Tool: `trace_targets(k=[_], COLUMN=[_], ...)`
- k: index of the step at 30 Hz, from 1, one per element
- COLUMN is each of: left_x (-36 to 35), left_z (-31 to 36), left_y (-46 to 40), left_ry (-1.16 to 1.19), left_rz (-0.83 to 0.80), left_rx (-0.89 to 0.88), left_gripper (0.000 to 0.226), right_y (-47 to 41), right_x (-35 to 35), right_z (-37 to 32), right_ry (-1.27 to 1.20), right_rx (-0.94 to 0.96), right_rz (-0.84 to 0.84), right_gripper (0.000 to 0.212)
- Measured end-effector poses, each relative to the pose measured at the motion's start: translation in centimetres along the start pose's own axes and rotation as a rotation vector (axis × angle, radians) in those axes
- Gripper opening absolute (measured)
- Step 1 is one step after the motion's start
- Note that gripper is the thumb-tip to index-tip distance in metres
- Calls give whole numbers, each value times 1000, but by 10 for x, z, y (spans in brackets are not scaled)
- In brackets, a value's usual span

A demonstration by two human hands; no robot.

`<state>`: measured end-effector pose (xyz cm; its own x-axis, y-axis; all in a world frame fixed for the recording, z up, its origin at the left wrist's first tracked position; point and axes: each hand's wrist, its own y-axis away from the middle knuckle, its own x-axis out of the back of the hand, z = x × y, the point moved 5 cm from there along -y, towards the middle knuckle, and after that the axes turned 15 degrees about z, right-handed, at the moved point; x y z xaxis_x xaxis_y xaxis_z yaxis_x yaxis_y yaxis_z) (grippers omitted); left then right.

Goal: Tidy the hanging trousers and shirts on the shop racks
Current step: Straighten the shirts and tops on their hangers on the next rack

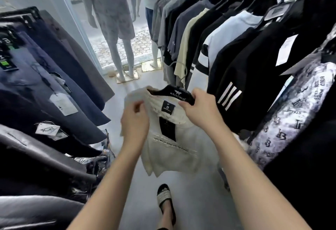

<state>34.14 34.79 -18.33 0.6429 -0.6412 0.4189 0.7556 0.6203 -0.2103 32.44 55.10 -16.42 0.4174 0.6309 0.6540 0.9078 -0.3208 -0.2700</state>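
Item 1: white shirt (171, 149) on a black hanger (174, 94), off the rail, held out over the aisle floor between 2 racks. I judge the step in hand to be seating this shirt squarely on its hanger before it goes back among the hung shirts (227, 35) on my right.

Item 2: right hand (199, 106). Fingers curled over the right arm of the hanger, thumb under it; it carries the weight. To do this well I would keep that grip firm and the hanger level, so the collar does not slide off.

Item 3: left hand (135, 115). Fingers and thumb pinch the shirt's left shoulder cloth just beside the hanger's left end. I would draw that cloth out over the hanger tip until both shoulders sit even, then let the black swing tag (168, 129) hang flat at the neck.

Item 4: position. The shirt hangs directly below and between both hands, its hem falling toward my sandalled foot (164, 199). The trousers (54, 77) rack lies to my left, apart from the shirt; the shirt rail is near the right hand. The hook's end is hard to make out.
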Motion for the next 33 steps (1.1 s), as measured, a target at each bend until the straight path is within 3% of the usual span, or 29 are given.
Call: trace_targets(k=[3,5,8,15,18,21,24,26,28,33], left_x=[-31,-44,-49,-34,-25,-18,-14,-11,-9,-7], left_z=[-9,-6,-11,-38,-38,-27,-11,-1,8,29], left_y=[27,37,37,24,17,11,8,7,7,11], left_ry=[128,261,254,237,137,106,78,64,44,12], left_rz=[-345,-484,-474,-266,-339,-454,-541,-590,-633,-639], left_rx=[160,271,293,199,74,-49,-159,-195,-237,-365], left_gripper=[30,27,37,16,26,28,26,28,25,16], right_y=[19,34,55,71,54,31,17,16,17,18], right_x=[-26,-41,-57,-80,-61,-33,-27,-29,-27,-9], right_z=[1,-1,-3,8,17,18,8,6,6,7], right_ry=[-93,-191,-275,-349,-256,-188,-7,75,68,124], right_rx=[-66,-136,-158,-169,-153,-63,174,235,259,293], right_rz=[-38,-61,-97,-382,-234,-18,-88,-203,-207,-119], right_gripper=[39,29,17,28,26,38,52,35,11,29])
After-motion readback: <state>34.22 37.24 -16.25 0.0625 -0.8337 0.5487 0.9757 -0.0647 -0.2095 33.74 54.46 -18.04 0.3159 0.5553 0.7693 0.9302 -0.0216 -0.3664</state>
